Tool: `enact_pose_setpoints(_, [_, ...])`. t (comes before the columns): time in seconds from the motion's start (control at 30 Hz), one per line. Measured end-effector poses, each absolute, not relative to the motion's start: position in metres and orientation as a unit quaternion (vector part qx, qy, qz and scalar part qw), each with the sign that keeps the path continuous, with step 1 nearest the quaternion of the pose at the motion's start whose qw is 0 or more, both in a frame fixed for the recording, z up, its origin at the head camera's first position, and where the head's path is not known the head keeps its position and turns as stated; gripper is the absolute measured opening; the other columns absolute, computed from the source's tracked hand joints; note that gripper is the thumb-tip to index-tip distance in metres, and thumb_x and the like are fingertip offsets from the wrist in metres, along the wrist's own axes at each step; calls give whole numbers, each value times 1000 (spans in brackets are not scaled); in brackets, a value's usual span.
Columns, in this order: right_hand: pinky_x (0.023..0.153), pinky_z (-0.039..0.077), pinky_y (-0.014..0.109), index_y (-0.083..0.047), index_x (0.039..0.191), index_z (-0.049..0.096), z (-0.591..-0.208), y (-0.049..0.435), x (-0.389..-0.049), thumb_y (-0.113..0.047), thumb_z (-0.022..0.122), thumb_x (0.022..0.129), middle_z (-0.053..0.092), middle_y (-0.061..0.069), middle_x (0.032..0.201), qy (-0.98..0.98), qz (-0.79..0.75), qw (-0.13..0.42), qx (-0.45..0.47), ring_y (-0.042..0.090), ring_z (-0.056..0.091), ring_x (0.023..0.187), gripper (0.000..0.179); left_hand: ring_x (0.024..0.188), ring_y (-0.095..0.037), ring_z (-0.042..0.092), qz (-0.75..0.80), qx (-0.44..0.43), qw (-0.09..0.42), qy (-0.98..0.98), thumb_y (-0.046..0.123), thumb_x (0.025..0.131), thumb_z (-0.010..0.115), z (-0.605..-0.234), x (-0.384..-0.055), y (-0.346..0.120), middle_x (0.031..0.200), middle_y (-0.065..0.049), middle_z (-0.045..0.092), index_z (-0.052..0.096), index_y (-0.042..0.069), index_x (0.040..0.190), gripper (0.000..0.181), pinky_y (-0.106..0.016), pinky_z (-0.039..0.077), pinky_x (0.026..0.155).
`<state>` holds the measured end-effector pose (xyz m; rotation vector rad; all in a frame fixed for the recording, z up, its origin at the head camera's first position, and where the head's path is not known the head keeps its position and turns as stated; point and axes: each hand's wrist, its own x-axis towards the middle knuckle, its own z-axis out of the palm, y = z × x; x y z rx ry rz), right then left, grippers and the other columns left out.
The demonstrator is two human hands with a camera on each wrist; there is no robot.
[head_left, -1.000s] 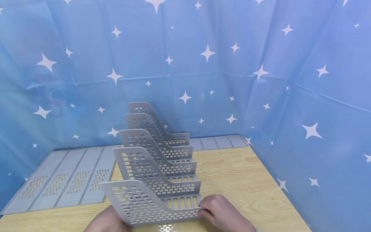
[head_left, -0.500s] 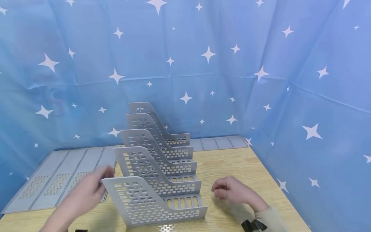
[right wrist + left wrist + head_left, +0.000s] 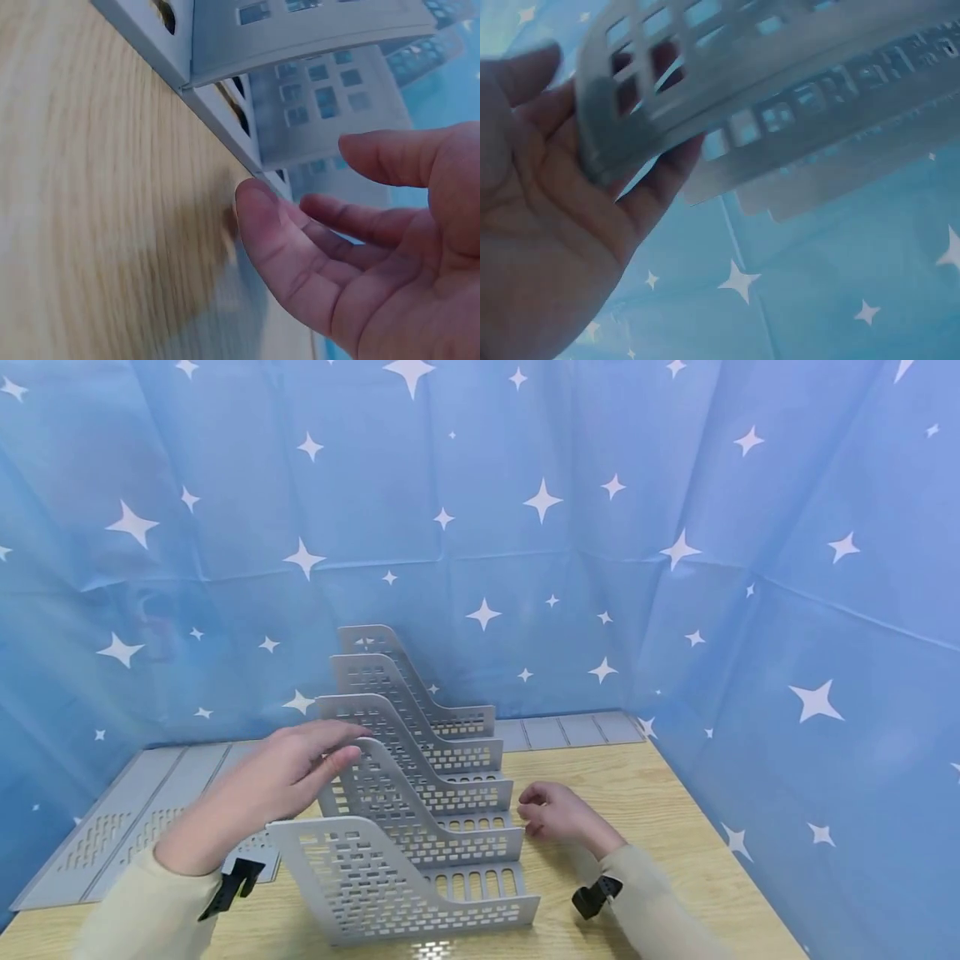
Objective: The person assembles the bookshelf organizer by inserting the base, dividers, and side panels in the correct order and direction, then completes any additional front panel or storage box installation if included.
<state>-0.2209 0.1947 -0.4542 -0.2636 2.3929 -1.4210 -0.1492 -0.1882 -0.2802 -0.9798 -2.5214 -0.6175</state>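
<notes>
Since the earlier frame, my left hand (image 3: 296,768) had moved right and farther off, from beside the nearest divider (image 3: 390,893) to the tall left corner of the second divider (image 3: 378,789); my right hand (image 3: 557,814) had shifted left and farther away, coming close to the right ends of the grey rack (image 3: 431,827). That rack stood between my hands on the wooden table (image 3: 645,827), its five perforated dividers one behind another, tall at the left and low at the right.

My left fingers reached over the second divider to its far side, showing through its holes in the left wrist view; the thumb stayed apart on the near side. The grip was spread loosely around the corner, and I could not tell how firmly it touched.

My right thumb and fingers were also apart, pinching nothing, the fingertips just beside the rack's base near the tabletop; contact was unclear. Left of the rack lay a slatted grey panel (image 3: 150,814), partly behind my left forearm.
</notes>
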Motion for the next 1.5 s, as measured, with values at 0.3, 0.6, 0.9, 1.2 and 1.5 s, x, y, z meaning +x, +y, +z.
enact_pose_setpoints(0.3, [65,56,38,9,119,58,-457,179,-238,-12,56,106,61,18,102,827,-525,189,-69,22,61,74,24,61,3,30,-198,-349,317,-859,7,98,67,-301,-154,-209,69,17,38,48,21,79,30,-20,30,53])
enact_pose_setpoints(0.6, [67,62,35,11,130,58,-467,156,-250,-32,46,112,74,18,101,709,-648,254,-112,19,73,74,49,67,2,44,-279,-297,330,-851,4,103,58,-318,-129,-270,74,12,57,60,16,85,22,-16,33,57])
enact_pose_setpoints(0.9, [59,58,26,15,121,61,-438,123,-248,-18,38,109,66,4,71,662,-713,207,-107,10,64,60,42,89,13,58,-337,-211,296,-869,-12,98,57,-336,-113,-305,88,21,69,72,14,99,30,-7,43,72])
enact_pose_setpoints(1.2, [54,59,31,18,107,66,-355,169,-235,-13,42,104,72,12,71,751,-635,128,-129,16,69,55,40,95,7,66,-422,-220,211,-854,-17,94,60,-372,-109,-303,102,18,75,78,8,112,36,-7,48,80])
enact_pose_setpoints(1.5, [55,60,38,21,111,62,-288,256,-214,-14,39,106,71,15,66,813,-568,82,-92,22,71,54,42,113,-41,64,-230,-179,-15,-957,25,92,78,-407,-147,-315,129,-25,64,62,-1,136,53,-54,56,89])
